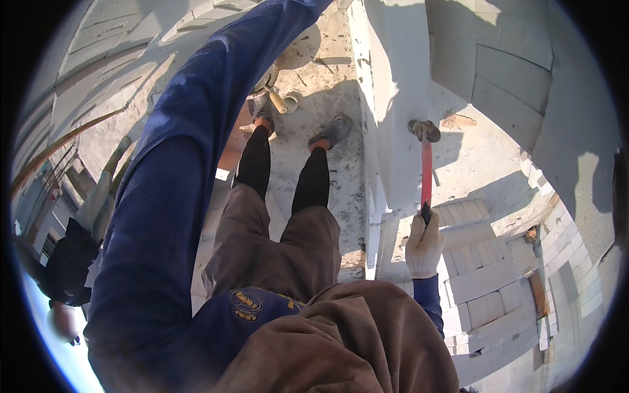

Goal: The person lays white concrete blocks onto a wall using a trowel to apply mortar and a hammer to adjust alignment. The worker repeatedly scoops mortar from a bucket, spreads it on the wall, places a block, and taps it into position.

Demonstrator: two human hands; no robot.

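My right hand (422, 245), in a white knitted glove, is closed round the lower end of a hammer (426, 170) with a red shaft and a dark grip. The hammer points away from me, and its grey, stained head (426, 131) is at the far end, beside a pale upright wall (400, 98). In its blue sleeve, my left arm (170, 164) stretches up and across to the far edge of the view, where the hand is out of sight.
Stacked white blocks (485, 308) lie at the right, with more block walling (514, 78) beyond. By my feet are a tool with a wooden handle (278, 101) and a small round pale thing (292, 101). Another person (69, 262) in dark clothing is at the left, near a long pole (65, 141).
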